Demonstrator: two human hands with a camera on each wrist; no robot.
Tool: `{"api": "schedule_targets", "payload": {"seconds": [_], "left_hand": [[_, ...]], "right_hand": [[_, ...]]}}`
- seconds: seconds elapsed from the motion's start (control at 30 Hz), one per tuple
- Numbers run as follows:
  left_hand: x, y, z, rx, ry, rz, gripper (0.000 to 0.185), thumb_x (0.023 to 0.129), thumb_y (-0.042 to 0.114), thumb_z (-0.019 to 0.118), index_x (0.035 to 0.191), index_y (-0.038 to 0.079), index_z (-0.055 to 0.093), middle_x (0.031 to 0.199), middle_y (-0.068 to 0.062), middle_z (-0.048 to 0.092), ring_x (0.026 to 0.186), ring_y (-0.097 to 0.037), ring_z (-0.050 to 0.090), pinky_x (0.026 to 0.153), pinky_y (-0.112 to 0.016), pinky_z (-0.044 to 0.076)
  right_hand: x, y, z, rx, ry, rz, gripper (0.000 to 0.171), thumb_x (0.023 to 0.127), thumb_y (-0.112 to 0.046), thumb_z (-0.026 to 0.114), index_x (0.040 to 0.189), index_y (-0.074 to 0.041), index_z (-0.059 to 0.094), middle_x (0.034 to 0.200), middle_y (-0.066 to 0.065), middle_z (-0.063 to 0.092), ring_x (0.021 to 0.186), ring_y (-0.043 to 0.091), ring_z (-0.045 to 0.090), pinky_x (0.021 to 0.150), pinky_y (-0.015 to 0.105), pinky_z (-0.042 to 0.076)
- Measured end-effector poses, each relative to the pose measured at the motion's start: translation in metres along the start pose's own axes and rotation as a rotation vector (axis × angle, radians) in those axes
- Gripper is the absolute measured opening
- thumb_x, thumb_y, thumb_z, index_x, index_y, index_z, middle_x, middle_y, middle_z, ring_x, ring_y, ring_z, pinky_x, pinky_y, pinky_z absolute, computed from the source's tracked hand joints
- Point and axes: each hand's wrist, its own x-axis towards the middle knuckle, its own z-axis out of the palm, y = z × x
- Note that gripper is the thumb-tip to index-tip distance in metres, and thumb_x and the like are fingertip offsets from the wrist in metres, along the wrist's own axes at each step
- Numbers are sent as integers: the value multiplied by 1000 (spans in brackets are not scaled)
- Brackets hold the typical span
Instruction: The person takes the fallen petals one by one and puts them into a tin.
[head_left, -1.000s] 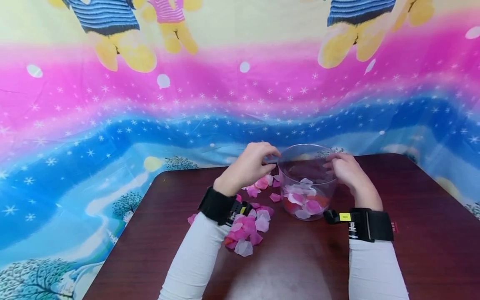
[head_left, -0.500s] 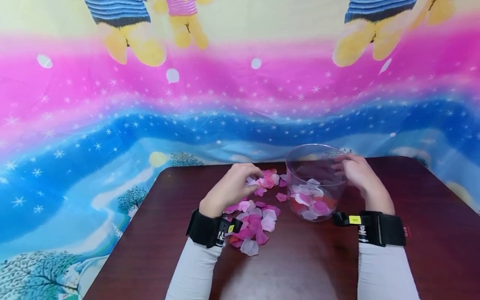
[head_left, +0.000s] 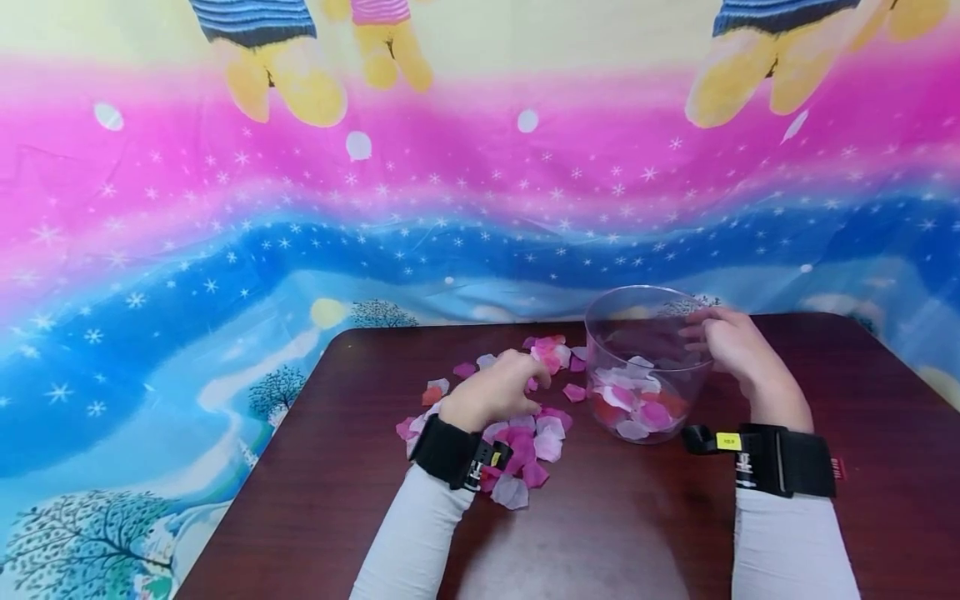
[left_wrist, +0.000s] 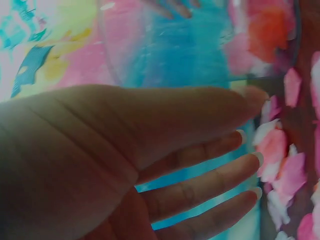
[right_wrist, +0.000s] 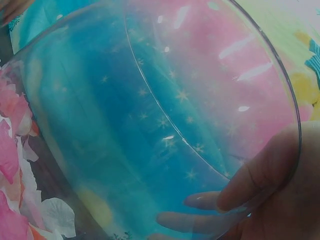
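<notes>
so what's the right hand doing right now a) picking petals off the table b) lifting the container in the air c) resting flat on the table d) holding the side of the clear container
d: the right hand grips the wall of the clear container, which stands on the table with petals inside.

A dark reddish-brown wooden table with rounded corners (head_left: 315, 467) stands close against a printed fabric backdrop (head_left: 225, 233) that covers the whole wall behind it and drapes down past the table's left edge. The cloth runs in wavy bands: pale yellow at the top, bright pink below, then deep blue scattered with white stars and snowflakes, then light blue with small wintry trees. Yellow cartoon bear legs in striped jumpers (head_left: 270, 50) show along the top edge. Soft, even light leaves a dull sheen on the tabletop near the front.
</notes>
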Motion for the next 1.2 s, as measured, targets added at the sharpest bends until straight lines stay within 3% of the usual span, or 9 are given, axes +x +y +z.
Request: {"api": "schedule_targets", "payload": {"seconds": [0.27, 0.5, 0.73, 0.87, 1.07, 1.2], "left_hand": [[11, 7, 21, 63, -84, -30, 31, 87, 0, 77, 117, 7, 75, 114, -6, 72, 101, -15, 65, 87, -24, 56], [13, 8, 35, 118, -84, -30, 35, 89, 6, 78, 124, 9, 73, 118, -5, 71, 108, -15, 64, 95, -24, 53], [17, 6, 45, 136, -98, -63, 32, 84, 5, 81, 115, 12, 76, 98, -1, 71, 82, -12, 57, 71, -20, 50], [19, 3, 47, 128, -79, -81, 25, 84, 4, 80, 107, 13, 76, 89, 1, 67, 78, -12, 55, 66, -21, 47], [21, 0, 47, 137, -34, -11, 4, 90, 10, 79, 89, 8, 75, 65, 2, 52, 61, -11, 49, 55, -20, 39], [22, 1, 46, 102, -2, 9, 11, 88, 4, 78, 79, 7, 73, 59, 2, 45, 55, -10, 48, 50, -19, 36]], "right_hand": [[-2, -1, -2, -42, -8, 16, 59, 97, -5, 22, 154, 12, 25, 150, 37, 40, 135, 53, 44, 96, 58, 48], [-3, -4, 0, -45, -16, 27, 58, 97, -6, 23, 152, 13, 25, 149, 37, 39, 136, 53, 43, 98, 59, 50], [-4, -4, -1, -43, -15, 27, 58, 97, -7, 23, 151, 14, 26, 149, 38, 39, 135, 53, 43, 97, 59, 49], [-4, -3, -2, -41, -15, 32, 58, 98, -8, 22, 151, 13, 25, 149, 37, 39, 135, 53, 43, 98, 59, 49], [-3, -3, -2, -36, -19, 28, 57, 98, -8, 23, 151, 14, 25, 149, 37, 40, 132, 51, 46, 96, 55, 52], [-3, -3, -2, -34, -5, 22, 57, 99, -9, 23, 151, 13, 26, 148, 37, 41, 131, 51, 47, 97, 57, 51]]}}
